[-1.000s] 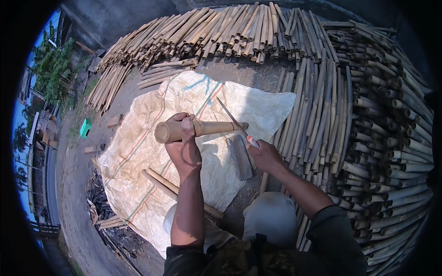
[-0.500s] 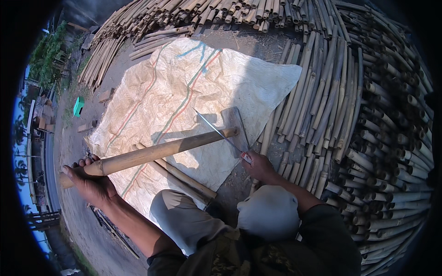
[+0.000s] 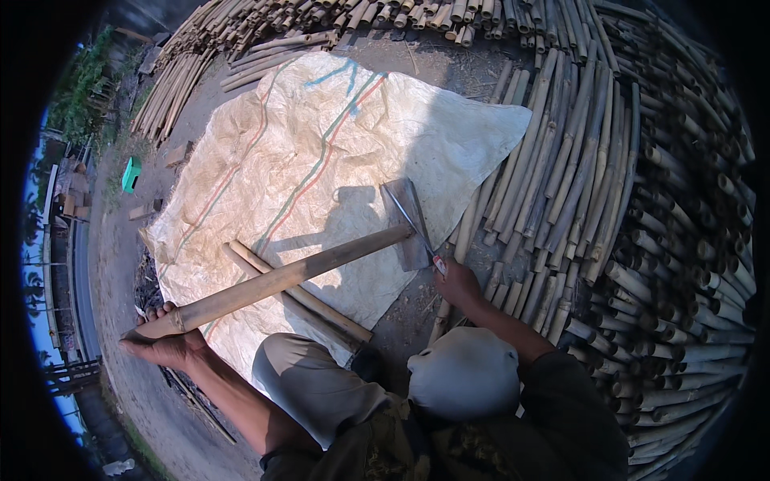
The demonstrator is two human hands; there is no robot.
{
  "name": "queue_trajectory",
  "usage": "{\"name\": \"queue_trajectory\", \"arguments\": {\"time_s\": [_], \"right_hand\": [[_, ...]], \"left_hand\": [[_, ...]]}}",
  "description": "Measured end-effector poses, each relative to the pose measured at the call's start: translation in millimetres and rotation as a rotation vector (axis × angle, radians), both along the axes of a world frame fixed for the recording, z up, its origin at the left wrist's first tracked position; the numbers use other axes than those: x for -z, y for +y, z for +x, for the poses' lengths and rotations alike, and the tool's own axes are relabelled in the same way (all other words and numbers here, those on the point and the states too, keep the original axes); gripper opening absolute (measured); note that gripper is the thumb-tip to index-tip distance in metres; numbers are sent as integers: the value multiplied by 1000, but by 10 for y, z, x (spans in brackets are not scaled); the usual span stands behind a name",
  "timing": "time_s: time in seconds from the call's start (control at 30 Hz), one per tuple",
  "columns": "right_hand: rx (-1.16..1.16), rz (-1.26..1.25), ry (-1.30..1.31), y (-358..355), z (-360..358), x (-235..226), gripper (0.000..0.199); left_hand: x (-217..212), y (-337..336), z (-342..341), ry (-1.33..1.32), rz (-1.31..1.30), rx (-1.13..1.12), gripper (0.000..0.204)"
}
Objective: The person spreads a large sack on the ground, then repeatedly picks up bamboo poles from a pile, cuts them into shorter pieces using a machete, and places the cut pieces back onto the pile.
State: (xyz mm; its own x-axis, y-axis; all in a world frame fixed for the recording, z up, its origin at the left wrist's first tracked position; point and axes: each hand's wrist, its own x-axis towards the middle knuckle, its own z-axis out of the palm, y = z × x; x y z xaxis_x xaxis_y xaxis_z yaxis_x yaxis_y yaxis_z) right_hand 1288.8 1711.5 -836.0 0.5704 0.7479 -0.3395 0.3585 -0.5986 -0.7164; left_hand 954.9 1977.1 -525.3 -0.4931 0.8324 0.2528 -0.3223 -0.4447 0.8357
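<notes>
My left hand (image 3: pixel 167 345) is closed round the near left end of a bamboo pole (image 3: pixel 289 280), with fingertips showing behind it. The pole slants up to the right, and its far end rests on a flat wooden block (image 3: pixel 415 255). In my right hand (image 3: pixel 459 284) is a long, thin-bladed knife (image 3: pixel 410 215), gripped by its handle. Its blade lies close by the pole's far end and over the block; I cannot tell whether it touches the bamboo. Two more bamboo pieces (image 3: pixel 321 310) lie on the pale sheet (image 3: pixel 233 140) under the pole.
Long bamboo poles (image 3: pixel 561 144) lie on the ground to the right, beside a large dark stack (image 3: pixel 682 321). More bamboo (image 3: pixel 385 14) is piled at the far side. A green plastic stool (image 3: pixel 131 174) and brick-like blocks (image 3: pixel 178 153) stand at the left. My bent knees (image 3: pixel 465 373) are close in front.
The knife has swung to a steeper angle, its blade now over the block by the pole's far end. My left hand and the pole's near end have shifted slightly right and lower in view.
</notes>
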Motion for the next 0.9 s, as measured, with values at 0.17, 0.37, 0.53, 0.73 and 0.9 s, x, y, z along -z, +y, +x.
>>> {"name": "queue_trajectory", "arguments": {"time_s": [0.17,0.37,0.53,0.73,0.9], "right_hand": [[-47,-44,34,42,-10,18,30],[-134,1,23,66,-20,111,29],[-31,-50,-5,96,32,119,25],[-99,-94,28,64,48,59,31],[-217,-54,-7,41,42,27,31]], "left_hand": [[206,26,-110,-2,-90,-154,77],[316,-13,-209,20,-58,-134,83],[326,-48,-355,-6,0,-138,82],[251,-81,-264,72,-32,-214,79],[311,-167,-264,67,-10,-80,74]]}}
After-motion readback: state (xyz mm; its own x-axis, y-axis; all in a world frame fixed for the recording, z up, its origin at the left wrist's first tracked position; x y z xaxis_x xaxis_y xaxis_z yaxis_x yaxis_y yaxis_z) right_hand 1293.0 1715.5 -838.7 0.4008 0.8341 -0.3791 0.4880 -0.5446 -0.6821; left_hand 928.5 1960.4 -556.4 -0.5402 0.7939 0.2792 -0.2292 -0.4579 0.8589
